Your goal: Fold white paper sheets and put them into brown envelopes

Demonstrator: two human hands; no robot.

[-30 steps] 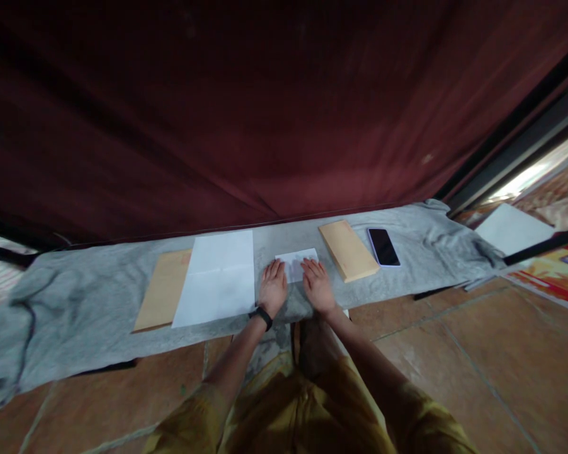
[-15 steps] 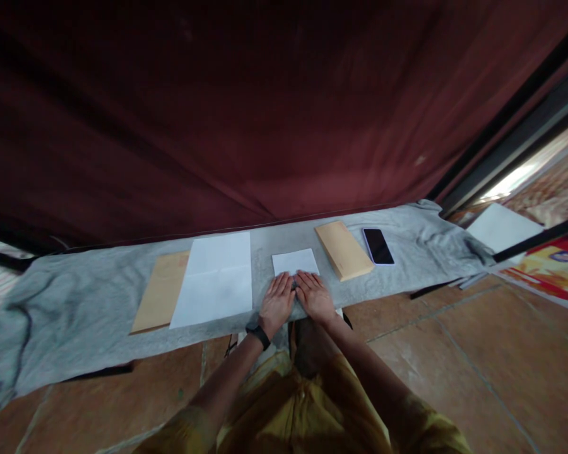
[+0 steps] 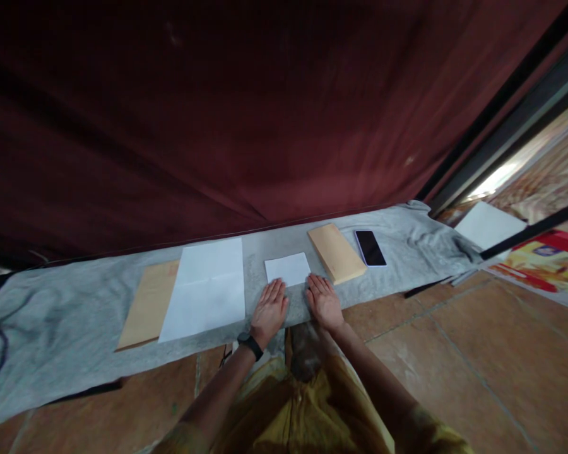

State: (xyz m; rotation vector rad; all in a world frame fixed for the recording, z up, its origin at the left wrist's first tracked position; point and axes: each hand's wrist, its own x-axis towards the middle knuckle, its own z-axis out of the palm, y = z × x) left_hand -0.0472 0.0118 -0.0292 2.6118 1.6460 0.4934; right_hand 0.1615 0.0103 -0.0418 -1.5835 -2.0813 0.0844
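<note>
A small folded white paper (image 3: 288, 268) lies on a grey cloth (image 3: 76, 302) spread over the floor. My left hand (image 3: 269, 309), with a black band at the wrist, rests flat and open on the cloth just below the paper's left corner. My right hand (image 3: 324, 301) lies flat and open below its right corner. Neither hand holds anything. To the left sits a larger white sheet (image 3: 206, 289) overlapping a brown envelope (image 3: 146, 304). To the right is a stack of brown envelopes (image 3: 336, 253).
A black phone (image 3: 370, 247) lies on the cloth right of the envelope stack. A dark red curtain (image 3: 218, 113) hangs behind. Brown tile floor (image 3: 478, 353) lies in front, with a white sheet (image 3: 490, 224) and colourful print (image 3: 542, 265) at far right.
Both hands slid back off the small folded paper toward me and moved apart, leaving it fully uncovered on the cloth. The camera view shifted a little.
</note>
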